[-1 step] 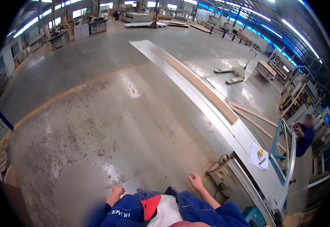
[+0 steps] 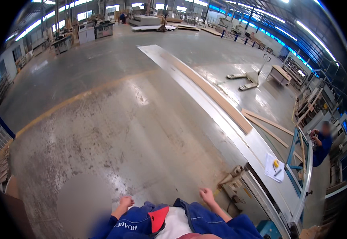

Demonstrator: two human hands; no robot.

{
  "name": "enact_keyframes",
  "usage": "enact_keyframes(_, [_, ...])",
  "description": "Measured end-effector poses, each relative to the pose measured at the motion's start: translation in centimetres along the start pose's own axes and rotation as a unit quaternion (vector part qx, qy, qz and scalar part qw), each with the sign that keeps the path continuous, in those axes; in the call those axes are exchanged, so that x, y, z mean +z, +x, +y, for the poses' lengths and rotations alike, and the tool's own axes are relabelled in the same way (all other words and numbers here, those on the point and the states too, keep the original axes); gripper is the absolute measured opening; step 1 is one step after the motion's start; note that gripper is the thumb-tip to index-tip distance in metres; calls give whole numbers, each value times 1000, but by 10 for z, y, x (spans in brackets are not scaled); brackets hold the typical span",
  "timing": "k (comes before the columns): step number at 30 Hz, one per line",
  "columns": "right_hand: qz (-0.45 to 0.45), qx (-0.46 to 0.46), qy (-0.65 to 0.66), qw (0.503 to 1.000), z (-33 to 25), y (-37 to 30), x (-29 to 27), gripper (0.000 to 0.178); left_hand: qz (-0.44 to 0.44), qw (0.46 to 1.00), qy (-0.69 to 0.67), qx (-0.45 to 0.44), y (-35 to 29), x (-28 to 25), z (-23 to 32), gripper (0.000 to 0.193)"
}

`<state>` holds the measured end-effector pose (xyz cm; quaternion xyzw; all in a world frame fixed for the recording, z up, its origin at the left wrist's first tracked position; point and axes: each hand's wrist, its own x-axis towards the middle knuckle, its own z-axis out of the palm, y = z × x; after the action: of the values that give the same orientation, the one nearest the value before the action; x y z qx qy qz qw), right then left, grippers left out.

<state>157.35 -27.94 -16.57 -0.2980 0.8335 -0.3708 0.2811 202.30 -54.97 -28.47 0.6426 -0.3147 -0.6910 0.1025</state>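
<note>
My left hand (image 2: 126, 201) is held low before my body, its fingers curled in and nothing visible in them. Off to the right, my right hand (image 2: 207, 194) is also loosely closed, with no object showing. Neither hand touches anything. The long silver sliding table (image 2: 205, 101) of a panel saw runs diagonally past my right side. On it lies a long, light-brown wooden board (image 2: 209, 91). Nearer to me on the table are white paper sheets (image 2: 274, 174), with a yellow tape measure (image 2: 276, 163) and a dark, pen-like stick (image 2: 277, 172) on top.
Close to my right hand stands the machine's base (image 2: 241, 189). Beyond the table are wooden strips (image 2: 267, 126), a blue frame (image 2: 291, 153), a pallet jack (image 2: 251, 78) and a person in blue (image 2: 322, 145). A white-and-blue barrier (image 2: 0, 137) stands far left.
The view has shifted very slightly, so the table and its contents appear a little lower. Both hands stay closed in nearly the same places.
</note>
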Motion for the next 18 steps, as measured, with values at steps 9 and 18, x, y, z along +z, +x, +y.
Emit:
enact_keyframes(9, [-129, 219, -266, 930, 78, 77, 63, 25, 34, 999, 1, 35, 86, -25, 122, 21])
enact_keyframes(18, [-298, -20, -540, 787, 65, 501, 94, 36, 95, 979, 169, 64, 154, -38, 284, 19])
